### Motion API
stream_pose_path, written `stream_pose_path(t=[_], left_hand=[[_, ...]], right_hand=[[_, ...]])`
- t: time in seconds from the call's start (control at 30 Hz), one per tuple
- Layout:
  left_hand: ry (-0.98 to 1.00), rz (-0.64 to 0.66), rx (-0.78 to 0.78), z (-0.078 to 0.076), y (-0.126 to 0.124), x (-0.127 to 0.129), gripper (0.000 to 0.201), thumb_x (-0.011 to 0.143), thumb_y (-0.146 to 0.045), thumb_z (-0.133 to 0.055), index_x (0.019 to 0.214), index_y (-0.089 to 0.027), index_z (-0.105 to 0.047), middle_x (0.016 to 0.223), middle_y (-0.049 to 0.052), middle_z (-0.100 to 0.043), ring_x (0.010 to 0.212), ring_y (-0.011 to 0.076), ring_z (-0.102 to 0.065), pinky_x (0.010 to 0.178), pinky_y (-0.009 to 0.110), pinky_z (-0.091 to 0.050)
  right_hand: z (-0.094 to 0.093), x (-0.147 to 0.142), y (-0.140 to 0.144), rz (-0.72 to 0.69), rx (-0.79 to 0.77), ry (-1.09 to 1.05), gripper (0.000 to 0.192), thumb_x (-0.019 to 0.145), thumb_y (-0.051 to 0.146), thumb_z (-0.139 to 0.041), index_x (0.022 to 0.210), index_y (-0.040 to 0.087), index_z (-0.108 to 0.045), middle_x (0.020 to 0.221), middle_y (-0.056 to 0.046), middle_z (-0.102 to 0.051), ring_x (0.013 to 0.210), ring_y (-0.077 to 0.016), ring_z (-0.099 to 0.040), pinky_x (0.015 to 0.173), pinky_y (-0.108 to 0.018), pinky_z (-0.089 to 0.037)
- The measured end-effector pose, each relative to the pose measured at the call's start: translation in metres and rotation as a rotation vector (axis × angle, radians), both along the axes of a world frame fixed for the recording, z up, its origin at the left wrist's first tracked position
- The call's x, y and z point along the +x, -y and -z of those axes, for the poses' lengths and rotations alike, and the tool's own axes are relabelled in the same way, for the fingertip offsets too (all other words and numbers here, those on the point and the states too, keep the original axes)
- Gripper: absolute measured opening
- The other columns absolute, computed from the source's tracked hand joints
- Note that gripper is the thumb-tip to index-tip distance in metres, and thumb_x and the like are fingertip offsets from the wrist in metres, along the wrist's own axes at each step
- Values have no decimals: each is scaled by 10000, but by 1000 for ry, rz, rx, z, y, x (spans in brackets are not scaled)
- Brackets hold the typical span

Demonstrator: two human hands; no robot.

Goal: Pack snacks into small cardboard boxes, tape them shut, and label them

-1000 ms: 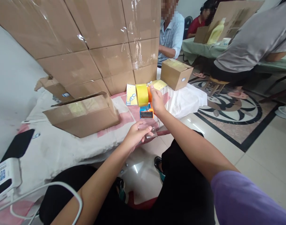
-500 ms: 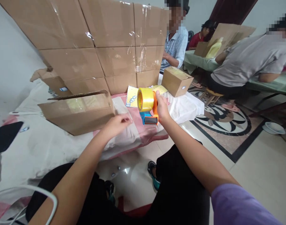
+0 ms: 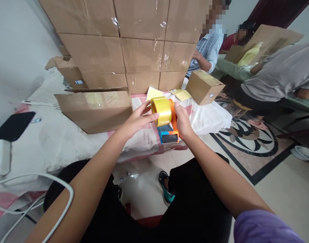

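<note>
An orange and blue tape dispenser [image 3: 166,136] is held up in front of me, over the near edge of the cloth-covered surface. My right hand [image 3: 184,122] is wrapped round its orange side, with the thumb on top. On it sits a wide roll of yellow tape [image 3: 163,112]. Reaching in from the left, my left hand [image 3: 138,120] has its thumb and fingers around the roll's left edge. Some of those fingertips are hidden behind the roll. A brown cardboard box [image 3: 98,111] stands just left of my left hand.
Behind the dispenser rises a wall of stacked, taped cartons [image 3: 141,55]. Yellow printed sheets [image 3: 182,95] lie near a smaller box [image 3: 203,87] at right. A white cable [image 3: 68,189] loops beside my left forearm. Other people sit beyond, at the right.
My left hand has moved up and right from beside the box to take hold of the tape roll. The right hand still grips the dispenser. The view has shifted left.
</note>
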State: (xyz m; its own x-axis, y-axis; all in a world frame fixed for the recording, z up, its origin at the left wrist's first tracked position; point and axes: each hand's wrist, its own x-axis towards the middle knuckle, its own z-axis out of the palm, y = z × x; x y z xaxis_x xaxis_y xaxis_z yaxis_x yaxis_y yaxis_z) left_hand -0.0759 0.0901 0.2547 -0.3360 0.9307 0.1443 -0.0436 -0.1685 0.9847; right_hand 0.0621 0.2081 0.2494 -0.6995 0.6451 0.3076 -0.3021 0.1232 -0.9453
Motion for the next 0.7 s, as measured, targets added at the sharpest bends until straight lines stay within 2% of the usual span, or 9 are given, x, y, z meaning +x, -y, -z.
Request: stream_pose_path(t=[0.2, 0.37, 0.6, 0.7], left_hand=[[69, 25, 25, -1, -5, -1, 726, 716, -424, -834, 1379, -273, -579, 1551, 114, -461, 1428, 362, -422, 1074, 522, -479], [107, 47, -3, 6, -13, 2, 826, 714, -461, -835, 1450, -272, -510, 1464, 139, -555, 1351, 335, -524, 1044, 471, -501], [150, 5, -53, 7, -19, 3, 831, 718, -462, -836, 1459, -307, -492, 1504, 110, -520, 1329, 302, -548, 1063, 433, -487], [164, -76, -122, 5, -20, 1, 832, 723, -464, -840, 1456, -313, -476, 1494, 105, -531, 1303, 269, -575, 1067, 413, -486]], right_hand=[[-8, -1, 2, -70, -49, -3, 544, 872, 737, -522, 1076, 259, -680, 1056, -54, -732, 1139, -252, -649, 968, -432, -551], [-9, -1, 5, -157, -105, -3, 496, 882, 699, -547, 1071, 257, -667, 1001, -35, -729, 1073, -228, -668, 927, -378, -562], [-7, -3, 8, -103, -134, -21, 464, 852, 650, -630, 1083, 248, -654, 990, -28, -722, 974, -235, -691, 838, -362, -580], [-8, -10, 6, -51, -134, -43, 461, 840, 651, -644, 1034, 233, -655, 935, -35, -718, 943, -235, -697, 824, -364, -582]])
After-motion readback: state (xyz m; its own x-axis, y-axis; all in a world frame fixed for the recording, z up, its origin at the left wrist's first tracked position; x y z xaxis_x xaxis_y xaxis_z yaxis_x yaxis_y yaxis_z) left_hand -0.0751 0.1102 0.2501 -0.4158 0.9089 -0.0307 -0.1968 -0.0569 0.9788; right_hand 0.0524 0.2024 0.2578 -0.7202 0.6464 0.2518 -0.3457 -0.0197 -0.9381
